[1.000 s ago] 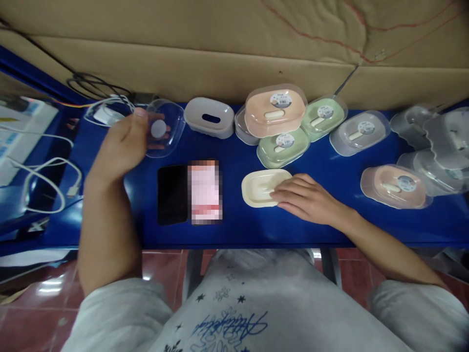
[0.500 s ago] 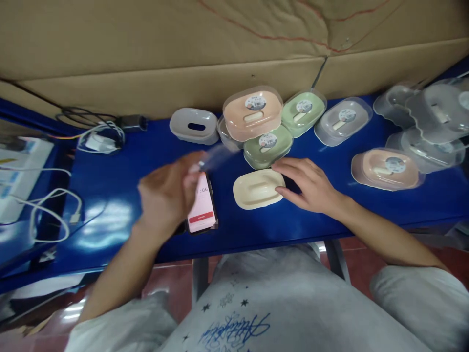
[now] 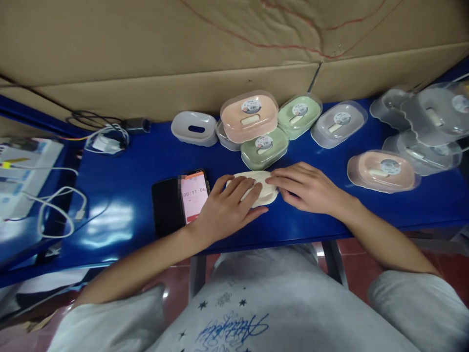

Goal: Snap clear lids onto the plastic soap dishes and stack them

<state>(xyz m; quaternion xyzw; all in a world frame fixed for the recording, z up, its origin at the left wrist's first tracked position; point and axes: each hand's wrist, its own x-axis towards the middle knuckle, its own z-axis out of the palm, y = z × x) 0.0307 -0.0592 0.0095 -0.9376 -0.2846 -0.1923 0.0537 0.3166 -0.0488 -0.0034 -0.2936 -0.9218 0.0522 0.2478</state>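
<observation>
A shallow cream oval plastic dish (image 3: pixel 269 196) with a raised middle lies on the blue table in front of me. Over its left half my left hand (image 3: pixel 234 203) is laid, fingers spread across the top and thumb along the near side. My right hand (image 3: pixel 306 188) has its fingertips and thumb closed at the dish's right end. Just beyond stands a green lidded oval box (image 3: pixel 264 149) with a round label, under the edge of a peach lidded box (image 3: pixel 249 115).
Left of my hand lies a phone (image 3: pixel 194 193) with a timer showing, beside a black flat object (image 3: pixel 166 205). Behind are a white oval tray (image 3: pixel 194 128) with a slot, another green box (image 3: pixel 300 116) and a grey box (image 3: pixel 339 124). More boxes crowd the right; cables (image 3: pixel 108 142) lie left.
My left hand has come right and down from above the phone onto the dish. The blurred clear piece it held no longer shows. My right hand stays at the dish's right end.
</observation>
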